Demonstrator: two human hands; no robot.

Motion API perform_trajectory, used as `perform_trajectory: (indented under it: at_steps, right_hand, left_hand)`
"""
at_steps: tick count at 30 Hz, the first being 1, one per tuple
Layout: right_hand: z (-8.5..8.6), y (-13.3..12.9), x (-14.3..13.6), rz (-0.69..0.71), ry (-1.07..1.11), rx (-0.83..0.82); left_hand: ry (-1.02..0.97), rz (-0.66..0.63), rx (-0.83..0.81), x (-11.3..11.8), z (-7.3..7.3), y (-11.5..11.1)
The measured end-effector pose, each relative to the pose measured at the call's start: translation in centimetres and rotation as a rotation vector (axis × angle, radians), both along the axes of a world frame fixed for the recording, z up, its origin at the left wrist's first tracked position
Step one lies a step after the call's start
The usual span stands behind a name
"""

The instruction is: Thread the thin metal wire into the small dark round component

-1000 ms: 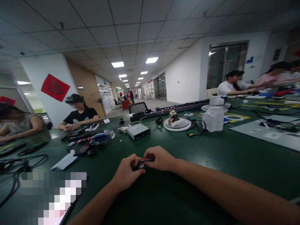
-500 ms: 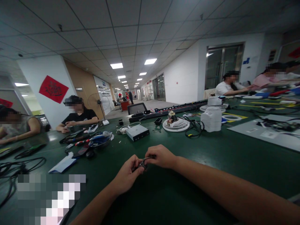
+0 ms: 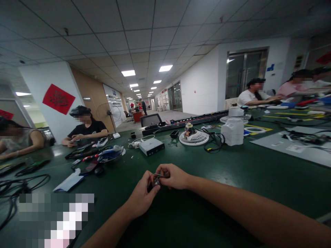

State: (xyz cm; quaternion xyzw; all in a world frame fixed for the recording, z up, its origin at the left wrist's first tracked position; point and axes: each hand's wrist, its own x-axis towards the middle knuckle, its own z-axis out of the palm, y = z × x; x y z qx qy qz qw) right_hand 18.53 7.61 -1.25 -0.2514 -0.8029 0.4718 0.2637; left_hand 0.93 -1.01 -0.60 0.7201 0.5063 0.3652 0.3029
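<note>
My left hand (image 3: 142,194) is closed on a small, dark, shiny metal part (image 3: 156,182), pinched between thumb and fingers above the green table (image 3: 207,165). Touching or nearly touching the left fingertips, my right hand (image 3: 173,177) grips a thin greyish piece (image 3: 160,175) that points left over the metal part. The fingers cover much of both items, so their exact kind cannot be made out. Beyond my hands lies a silver and black box-shaped drive (image 3: 151,146).
A white fan grille (image 3: 194,137) with an exposed motor and a white plastic housing (image 3: 232,132) stand ahead to the right. Tools and a blue cloth (image 3: 111,153) lie to the left, near a mouse (image 3: 99,171). People sit along the far sides.
My right hand has shifted slightly left and down, closer to the left hand. The thin piece has moved with it, over the metal part. My left hand stays nearly still.
</note>
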Motion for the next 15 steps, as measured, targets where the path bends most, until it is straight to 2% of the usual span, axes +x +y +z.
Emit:
perform_trajectory:
  at_steps: [4,7,10,15]
  right_hand:
    - [0.3,-0.9,-0.3,-0.093,-0.051,0.101]
    - [0.5,-1.2,-0.4,-0.144,-0.083,0.175]
    - [0.8,-1.0,-0.2,-0.179,-0.121,0.258]
    - [0.8,0.0,0.4,-0.326,-0.242,0.325]
  left_hand:
    - [-0.097,-0.02,-0.021,-0.3,-0.5,0.5]
    - [-0.095,-0.022,0.007,-0.4,-0.7,0.7]
    - [0.002,0.006,0.017,-0.7,-0.6,0.9]
    - [0.242,0.174,0.086,-1.7,-0.4,1.5]
